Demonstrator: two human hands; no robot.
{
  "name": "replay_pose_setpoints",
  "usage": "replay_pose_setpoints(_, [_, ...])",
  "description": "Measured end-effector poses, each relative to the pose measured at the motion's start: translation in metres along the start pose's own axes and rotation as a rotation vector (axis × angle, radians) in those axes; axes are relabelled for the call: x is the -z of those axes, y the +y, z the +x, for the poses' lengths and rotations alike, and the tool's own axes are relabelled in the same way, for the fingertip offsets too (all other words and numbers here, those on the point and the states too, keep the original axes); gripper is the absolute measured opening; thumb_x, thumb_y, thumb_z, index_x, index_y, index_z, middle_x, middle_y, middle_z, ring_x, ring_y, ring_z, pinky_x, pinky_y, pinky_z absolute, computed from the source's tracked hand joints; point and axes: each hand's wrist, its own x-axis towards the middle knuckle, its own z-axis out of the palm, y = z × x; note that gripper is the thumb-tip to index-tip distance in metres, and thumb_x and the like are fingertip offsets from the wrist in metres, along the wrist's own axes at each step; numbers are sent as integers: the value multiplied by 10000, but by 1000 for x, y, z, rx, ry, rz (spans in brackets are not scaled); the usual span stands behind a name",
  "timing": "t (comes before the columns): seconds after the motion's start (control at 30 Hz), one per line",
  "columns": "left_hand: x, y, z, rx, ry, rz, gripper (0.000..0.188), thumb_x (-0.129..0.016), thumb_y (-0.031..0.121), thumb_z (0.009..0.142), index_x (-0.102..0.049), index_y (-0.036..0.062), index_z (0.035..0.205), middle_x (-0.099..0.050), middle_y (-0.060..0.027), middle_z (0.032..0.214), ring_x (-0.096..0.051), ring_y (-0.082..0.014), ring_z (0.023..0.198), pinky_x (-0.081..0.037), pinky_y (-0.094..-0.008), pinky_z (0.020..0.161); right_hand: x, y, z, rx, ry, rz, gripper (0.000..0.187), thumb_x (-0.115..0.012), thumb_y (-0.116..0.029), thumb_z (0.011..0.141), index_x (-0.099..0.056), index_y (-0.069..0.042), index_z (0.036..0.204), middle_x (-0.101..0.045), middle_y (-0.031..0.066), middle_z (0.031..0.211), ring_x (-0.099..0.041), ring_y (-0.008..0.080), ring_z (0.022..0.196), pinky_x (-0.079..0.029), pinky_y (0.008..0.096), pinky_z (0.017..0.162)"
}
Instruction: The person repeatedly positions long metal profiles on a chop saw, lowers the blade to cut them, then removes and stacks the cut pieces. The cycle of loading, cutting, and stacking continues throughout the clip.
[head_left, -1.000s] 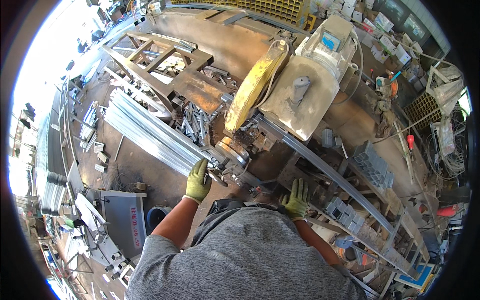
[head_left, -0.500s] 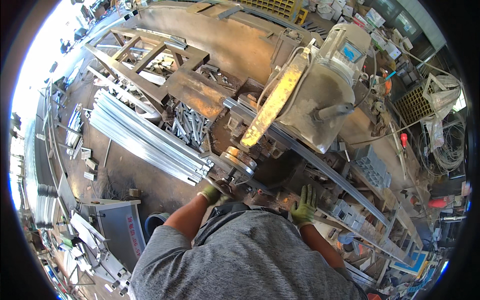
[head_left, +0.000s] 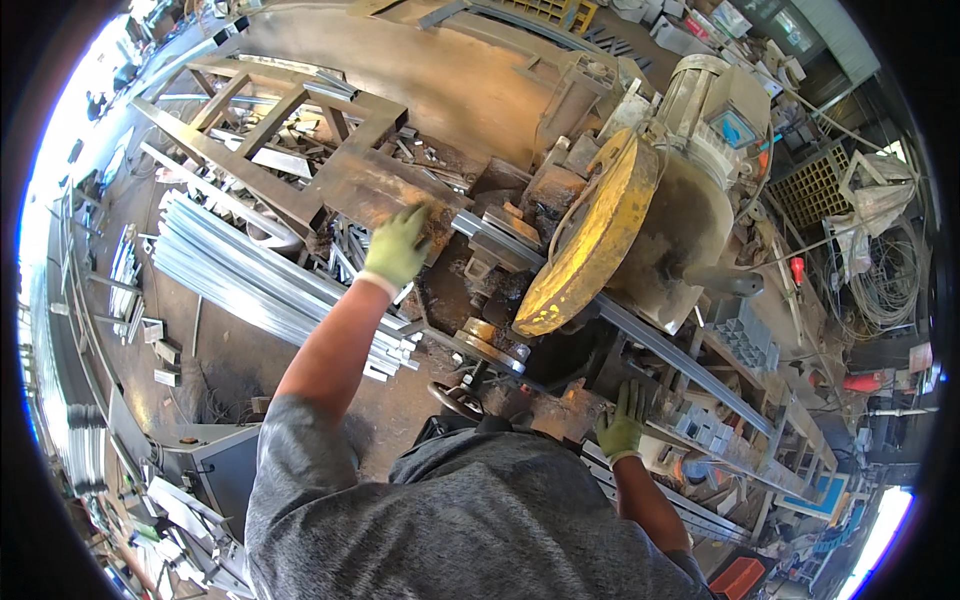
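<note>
My left hand (head_left: 398,247), in a pale green glove, is stretched forward with its fingers out and nothing in it. It hovers at or over the rusty steel bench (head_left: 365,190), beside the cut end of a grey metal bar (head_left: 500,245). That bar lies in the vise (head_left: 490,345) and runs under the yellow blade guard (head_left: 585,240) of a cut-off saw. My right hand (head_left: 622,422), gloved alike, lies flat with fingers extended at the machine's near right edge. The vise's handwheel (head_left: 455,400) stands free near my waist. The saw's lever (head_left: 725,280) is untouched.
The saw's motor (head_left: 710,110) rises at the far right. A bundle of long silvery bars (head_left: 250,270) lies on the left. Short grey tube pieces (head_left: 745,335) are stacked at right, and a grey cabinet (head_left: 215,470) stands at my left.
My left hand has let go of the handwheel and reached forward to the bar's end. The saw guard and lever have swung, showing more of the guard's side. My right hand stays put.
</note>
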Motion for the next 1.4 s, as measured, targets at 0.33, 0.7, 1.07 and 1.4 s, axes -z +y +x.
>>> replay_pose_setpoints(0.33, [13,25,127,-275,-471,384,728,-877,238,1046,-702,237,1752,-777,-173,1654,-765,-448,1466,-618,-593,1241,9,-4,4,5,-12,28,1108,-868,-336,990,-375,-58,1943,-318,267,2027,-292,544,1857,-203,664,1536])
replay_pose_setpoints(0.7, [167,-175,-69,309,-308,304,350,-719,265,1180,-832,181,1501,-883,-188,1395,-867,-446,1232,-698,-592,1060,12,-12,8,21,10,33,1126,-908,-283,968,-381,-37,1932,-317,255,2030,-268,534,1870,-207,645,1542])
replay_pose_setpoints(1.07, [-66,-245,-147,624,-129,239,1371,-1091,472,869,-347,38,1936,-383,-313,1987,-495,-520,1753,-510,-533,1393,9,-7,10,-108,-128,87,1079,-851,-367,1034,-361,-70,1949,-314,258,2030,-267,516,1878,-170,646,1546])
replay_pose_setpoints(1.4, [-13,9,-267,-76,315,-636,174,-741,82,1223,-835,-39,1306,-869,-168,1255,-824,-317,1093,-670,-468,992,4,2,4,-26,70,146,1055,-867,-410,1022,-430,-114,1936,-398,216,2000,-363,507,1834,-249,644,1527])
